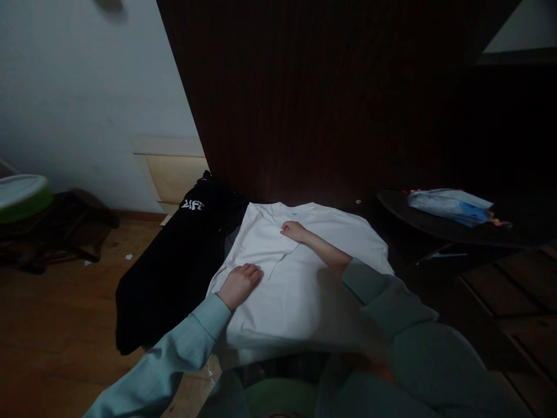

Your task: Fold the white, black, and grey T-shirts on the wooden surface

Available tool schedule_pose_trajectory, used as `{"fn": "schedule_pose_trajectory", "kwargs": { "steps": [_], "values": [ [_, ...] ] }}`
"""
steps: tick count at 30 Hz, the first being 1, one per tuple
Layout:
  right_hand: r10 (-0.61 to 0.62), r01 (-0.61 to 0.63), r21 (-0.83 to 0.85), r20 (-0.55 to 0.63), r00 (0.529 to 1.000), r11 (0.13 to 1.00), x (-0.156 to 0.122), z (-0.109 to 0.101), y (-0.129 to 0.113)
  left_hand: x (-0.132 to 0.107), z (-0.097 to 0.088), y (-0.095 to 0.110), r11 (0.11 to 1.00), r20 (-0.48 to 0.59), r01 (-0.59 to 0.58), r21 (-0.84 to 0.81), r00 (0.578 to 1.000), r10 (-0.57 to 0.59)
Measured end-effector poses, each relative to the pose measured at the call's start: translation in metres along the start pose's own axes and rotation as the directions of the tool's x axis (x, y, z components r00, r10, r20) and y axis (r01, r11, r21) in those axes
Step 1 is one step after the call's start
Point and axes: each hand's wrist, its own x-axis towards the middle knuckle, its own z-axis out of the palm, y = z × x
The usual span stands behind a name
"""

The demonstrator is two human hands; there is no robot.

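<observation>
A white T-shirt [304,290] lies spread in front of me, its collar at the far side and a fold line running down from near the middle of its chest. My left hand [239,284] rests palm down on the shirt's left part, fingers lying on the cloth. Close to the collar, my right hand [295,231] has its fingers curled in a pinch against the fabric. A bit of cloth seems caught between those fingertips, though it is hard to see in the dim light. Both my arms wear grey-green sleeves.
Black clothing [169,273] with white lettering lies left of the shirt. A dark wooden panel [304,104] rises behind it. At right, a plastic package [450,206] sits on a dark rounded surface [395,212]. A green-and-white container [24,197] stands on a dark stool [73,226] at far left.
</observation>
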Motion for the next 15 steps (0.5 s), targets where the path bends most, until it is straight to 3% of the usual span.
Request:
{"fn": "schedule_pose_trajectory", "kwargs": {
  "steps": [3, 8, 15],
  "values": [
    [-0.006, 0.007, 0.026, -0.054, 0.999, 1.0, -0.006, 0.0, 0.0, 0.004, -0.006, 0.0, 0.998, 0.01, 0.041, -0.056, 0.999, -0.041],
    [0.007, 0.003, 0.068, -0.134, 0.991, 0.998, -0.007, -0.002, 0.004, -0.004, -0.016, -0.006, 0.944, -0.028, 0.151, -0.292, 0.986, -0.167],
    [0.053, -0.044, 0.066, -0.151, 0.987, 0.997, 0.0, 0.005, 0.018, -0.019, -0.01, -0.001, 0.96, 0.016, 0.025, -0.278, 1.0, -0.022]
  ]
}}
